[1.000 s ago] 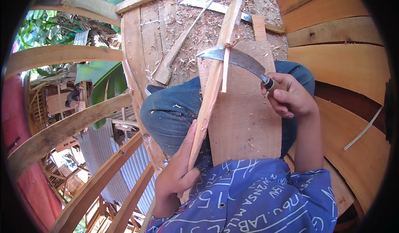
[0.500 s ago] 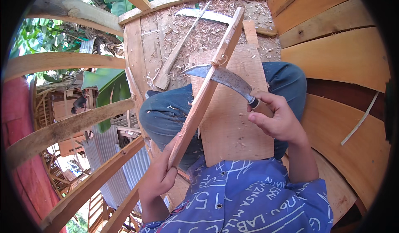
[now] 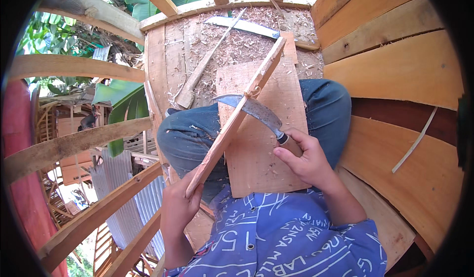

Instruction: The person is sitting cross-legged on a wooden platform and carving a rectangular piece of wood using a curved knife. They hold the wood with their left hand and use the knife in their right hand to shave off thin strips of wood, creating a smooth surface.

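Changes over the past second: the long sliver that hung beside the blade is gone from there, and a small curled shaving (image 3: 252, 93) stands at the cutting edge instead. The wooden strip (image 3: 217, 148) now leans more steeply to the right. It runs from lower left of centre to upper centre, above the flat board (image 3: 266, 153) on the lap.

Left hand (image 3: 180, 198): closed around the strip's lower end; its fingers lay straighter along the wood a second ago. Right hand (image 3: 307, 156): wrapped around the handle of the curved knife (image 3: 262, 114), right of centre. The blade crosses the strip near mid-frame, its tip projecting left.

Judgement: one shaving appears finished and another begun; the firmer left grip should steady the strip under the pull. Whether the new curl is attached cannot be told.
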`<state>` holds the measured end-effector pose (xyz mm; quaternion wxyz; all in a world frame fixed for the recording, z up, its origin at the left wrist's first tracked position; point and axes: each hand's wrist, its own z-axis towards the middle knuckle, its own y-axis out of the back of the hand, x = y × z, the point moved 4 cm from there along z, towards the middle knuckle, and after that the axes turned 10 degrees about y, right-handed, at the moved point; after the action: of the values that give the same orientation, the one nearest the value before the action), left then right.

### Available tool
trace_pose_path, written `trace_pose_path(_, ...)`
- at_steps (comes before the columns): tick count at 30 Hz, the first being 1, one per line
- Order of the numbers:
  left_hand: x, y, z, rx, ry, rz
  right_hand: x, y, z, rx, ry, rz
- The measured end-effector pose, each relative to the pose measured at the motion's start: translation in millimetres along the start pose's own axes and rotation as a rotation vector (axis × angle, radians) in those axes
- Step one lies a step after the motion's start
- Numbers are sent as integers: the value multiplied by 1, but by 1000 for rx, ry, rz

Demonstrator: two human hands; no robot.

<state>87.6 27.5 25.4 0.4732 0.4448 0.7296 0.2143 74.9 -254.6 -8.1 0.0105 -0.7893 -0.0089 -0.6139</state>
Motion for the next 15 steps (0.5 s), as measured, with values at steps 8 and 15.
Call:
trace_pose_path(8, -3, 2, 3, -11, -3, -28, -5, -4, -2, -67, 82, -97)
trace_pose_path(15, -7, 4, 4, -29, 8, -68, -6, -7, -2, -81, 84, -202)
